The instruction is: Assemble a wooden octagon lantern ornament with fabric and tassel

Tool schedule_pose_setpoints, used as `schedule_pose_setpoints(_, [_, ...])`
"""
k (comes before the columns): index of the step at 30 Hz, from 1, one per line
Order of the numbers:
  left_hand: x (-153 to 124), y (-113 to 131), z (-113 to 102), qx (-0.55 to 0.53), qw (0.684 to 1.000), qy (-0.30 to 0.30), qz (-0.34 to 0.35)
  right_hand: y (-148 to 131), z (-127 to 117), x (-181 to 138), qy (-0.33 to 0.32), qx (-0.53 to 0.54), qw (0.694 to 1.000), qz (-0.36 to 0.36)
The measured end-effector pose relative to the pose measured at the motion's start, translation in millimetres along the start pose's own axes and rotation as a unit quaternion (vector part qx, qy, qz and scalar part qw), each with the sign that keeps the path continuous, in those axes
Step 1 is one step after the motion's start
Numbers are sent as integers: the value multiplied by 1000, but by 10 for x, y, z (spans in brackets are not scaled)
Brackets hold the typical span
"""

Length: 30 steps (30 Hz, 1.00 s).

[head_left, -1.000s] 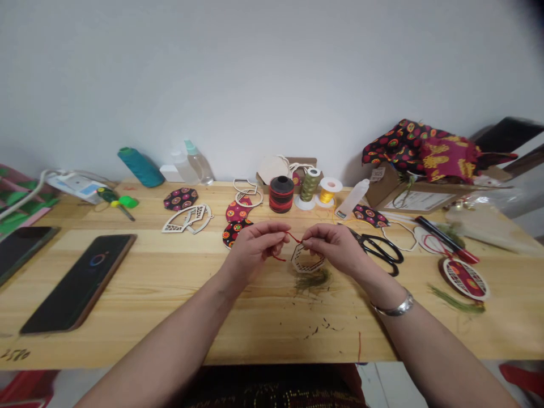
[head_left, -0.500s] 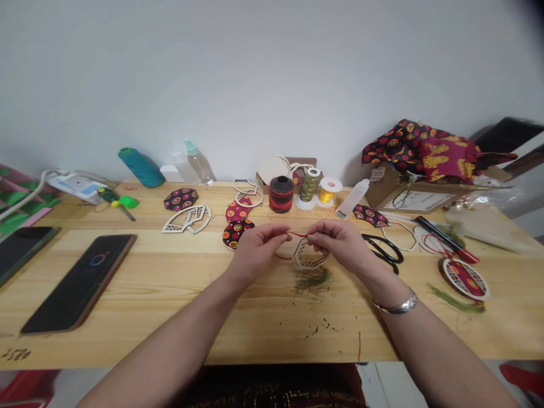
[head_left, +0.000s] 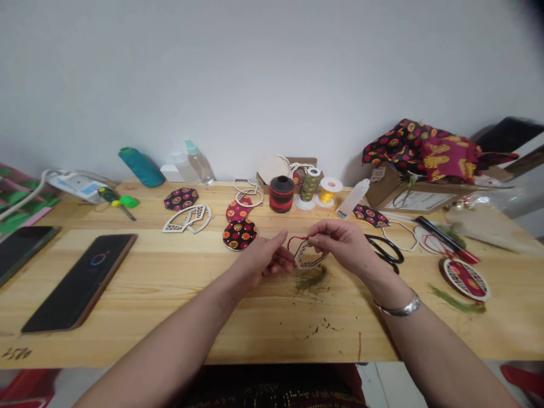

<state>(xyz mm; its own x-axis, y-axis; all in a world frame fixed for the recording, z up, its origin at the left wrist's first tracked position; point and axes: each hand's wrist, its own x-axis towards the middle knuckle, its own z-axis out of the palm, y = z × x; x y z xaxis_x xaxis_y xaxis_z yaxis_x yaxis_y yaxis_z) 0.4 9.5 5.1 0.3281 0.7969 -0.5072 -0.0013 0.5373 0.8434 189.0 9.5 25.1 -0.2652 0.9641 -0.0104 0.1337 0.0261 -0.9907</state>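
Note:
Between thumb and fingers, my right hand (head_left: 340,241) pinches the top of a pale octagonal cut-out frame (head_left: 300,259) and a red cord (head_left: 293,241). The cord loops out to the left of the frame. My left hand (head_left: 267,255) is at the frame's left side, its thumb raised apart from the fingers; the fingertips are close to the frame's edge, and I cannot tell whether they touch it. Below the frame, an olive-green tassel (head_left: 312,280) lies on the table. Black-handled scissors (head_left: 386,249) lie just right of my right hand, partly hidden by it.
Behind my hands stand a red-and-black thread spool (head_left: 281,195), a green spool (head_left: 310,187), a yellow spool (head_left: 327,195) and a glue bottle (head_left: 352,198). Patterned fabric pieces (head_left: 240,233) and cut-out frames (head_left: 187,218) lie left. A phone (head_left: 80,283) and a finished oval pendant (head_left: 465,277) flank them.
My left hand has let go of the cord's left part and dropped lower, its fingers coming apart. The cord now hangs in a loop. My right hand stays almost in place.

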Motion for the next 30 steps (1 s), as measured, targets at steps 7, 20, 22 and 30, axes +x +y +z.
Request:
schedule_pose_setpoints(7, [8,9,1,-176,984,-17,-30,-8,9,-70,-133,-36,990,-17])
schedule_pose_setpoints(20, [-22,12,12,-108,981,49,153,-2,-2,-71,-194,-96,976,0])
schedule_pose_setpoints(22, [-54,27,34,-54,983,68,165,3,-9,-55,-173,-106,979,-10])
schedule_pose_setpoints(30, [-55,35,5,-71,978,49,188,-2,-26,-45,-170,-114,979,-3])
